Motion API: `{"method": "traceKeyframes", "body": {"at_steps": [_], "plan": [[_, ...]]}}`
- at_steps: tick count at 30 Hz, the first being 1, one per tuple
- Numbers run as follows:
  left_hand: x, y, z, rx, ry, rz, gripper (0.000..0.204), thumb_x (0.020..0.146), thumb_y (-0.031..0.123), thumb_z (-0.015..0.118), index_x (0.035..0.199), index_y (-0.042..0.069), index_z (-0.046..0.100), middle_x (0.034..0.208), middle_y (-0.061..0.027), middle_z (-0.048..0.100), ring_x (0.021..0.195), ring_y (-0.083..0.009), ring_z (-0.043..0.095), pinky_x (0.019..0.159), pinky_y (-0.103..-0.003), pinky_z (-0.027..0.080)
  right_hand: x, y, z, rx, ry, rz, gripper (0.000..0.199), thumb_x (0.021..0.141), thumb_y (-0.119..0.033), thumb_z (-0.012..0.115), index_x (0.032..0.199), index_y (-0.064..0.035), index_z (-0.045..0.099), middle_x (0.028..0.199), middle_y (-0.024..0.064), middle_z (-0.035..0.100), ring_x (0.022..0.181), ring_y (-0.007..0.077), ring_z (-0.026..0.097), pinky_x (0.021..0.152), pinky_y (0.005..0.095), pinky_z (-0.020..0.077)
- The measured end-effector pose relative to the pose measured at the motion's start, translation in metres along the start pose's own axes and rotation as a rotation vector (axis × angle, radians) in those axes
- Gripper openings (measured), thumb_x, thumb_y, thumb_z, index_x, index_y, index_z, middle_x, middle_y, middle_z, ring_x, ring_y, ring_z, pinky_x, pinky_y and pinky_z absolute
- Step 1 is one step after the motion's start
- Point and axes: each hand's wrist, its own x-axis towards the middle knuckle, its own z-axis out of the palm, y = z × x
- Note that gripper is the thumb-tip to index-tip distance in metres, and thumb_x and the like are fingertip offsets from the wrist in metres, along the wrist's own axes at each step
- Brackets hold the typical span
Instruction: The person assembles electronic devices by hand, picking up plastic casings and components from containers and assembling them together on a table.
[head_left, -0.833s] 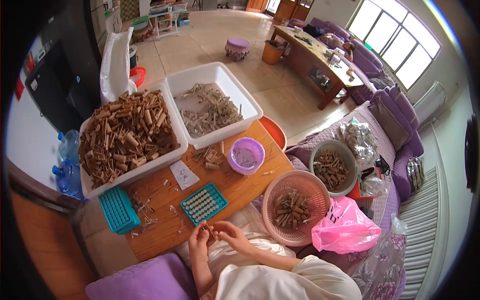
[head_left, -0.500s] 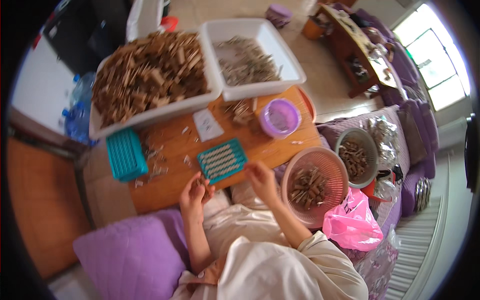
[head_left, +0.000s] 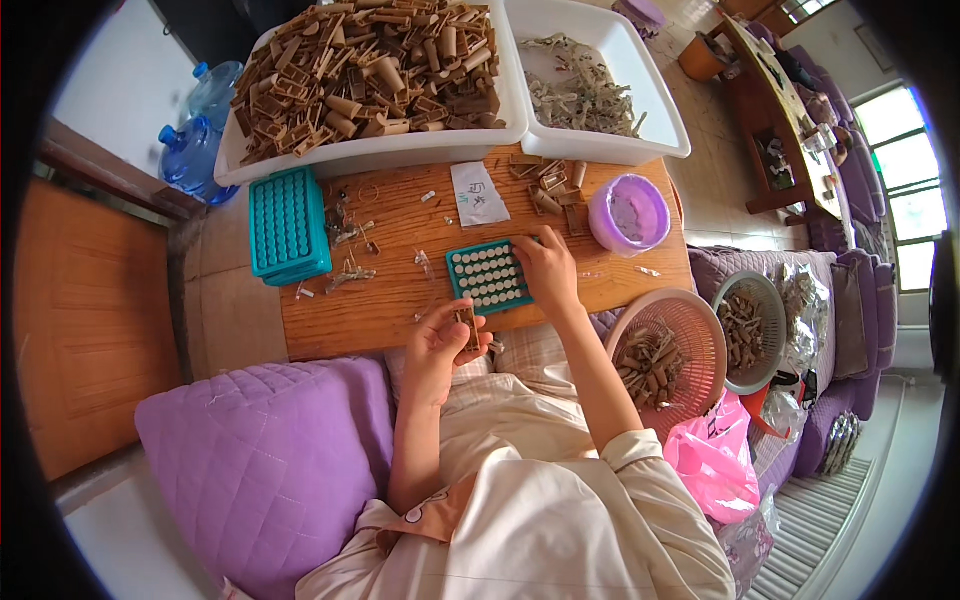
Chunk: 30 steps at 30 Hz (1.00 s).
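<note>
My left hand [head_left: 440,345], closed, holds a small brown plastic casing [head_left: 467,328] upright, just in front of a teal tray [head_left: 475,309]. The casing's hollow side shows. Rows of small white round pieces [head_left: 487,279] fill much of the tray. At the tray's far right part is my right hand [head_left: 549,270], its fingers bent and pinched together over the pieces. Whatever lies between those fingertips is hidden. Past the tray, several loose brown casings [head_left: 550,185] lie beside a purple tub [head_left: 630,215].
A white bin [head_left: 370,150] heaped with brown casings and another white bin [head_left: 620,150] stand at the back. Stacked teal trays [head_left: 290,225] sit left on the wooden table [head_left: 390,300]. To my right are a pink basket [head_left: 705,330], a grey basket [head_left: 770,315] and a pink bag [head_left: 715,460].
My right hand has moved from beside the tray's right corner onto its far right part. My left hand still holds the brown casing. The whole view has shifted.
</note>
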Motion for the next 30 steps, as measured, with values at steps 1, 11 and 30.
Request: {"method": "traceKeyframes", "body": {"at_steps": [1, 11, 30], "plan": [[-0.001, 0.003, 0.003, 0.004, -0.021, -0.002, 0.033, 0.078, 0.014, 0.057, 0.108, 0.003, 0.048, 0.09, -0.0108, 0.057, 0.073, -0.0193, 0.06, 0.062, -0.026, 0.053, 0.001, 0.0, -0.001, -0.016, -0.054, -0.002, 0.013, 0.071, -0.007, 0.057, 0.084, -0.0065, 0.06, 0.083, 0.0067, 0.052, 0.079, 0.0246, 0.052, 0.067, 0.0328, 0.0438], [-0.008, 0.004, 0.005, 0.034, -0.084, 0.033, 0.04, 0.075, 0.014, 0.061, 0.11, 0.0, 0.047, 0.088, -0.0093, 0.058, 0.075, -0.0175, 0.06, 0.064, -0.027, 0.053, -0.016, -0.065, -0.049, 0.479, 0.043, -0.084, 0.016, 0.065, 0.004, 0.06, 0.077, -0.004, 0.055, 0.087, 0.01, 0.055, 0.077, 0.0244, 0.055, 0.064, 0.0295, 0.046], [-0.005, -0.007, 0.006, 0.143, -0.074, -0.027, 0.024, 0.079, 0.015, 0.054, 0.1, 0.003, 0.053, 0.089, -0.0077, 0.059, 0.075, -0.0146, 0.059, 0.064, -0.026, 0.05, -0.056, -0.007, -0.024, 0.154, -0.06, 0.21, 0.018, 0.069, -0.007, 0.059, 0.088, -0.0049, 0.06, 0.083, 0.0094, 0.055, 0.075, 0.025, 0.053, 0.067, 0.0323, 0.0438]]}}
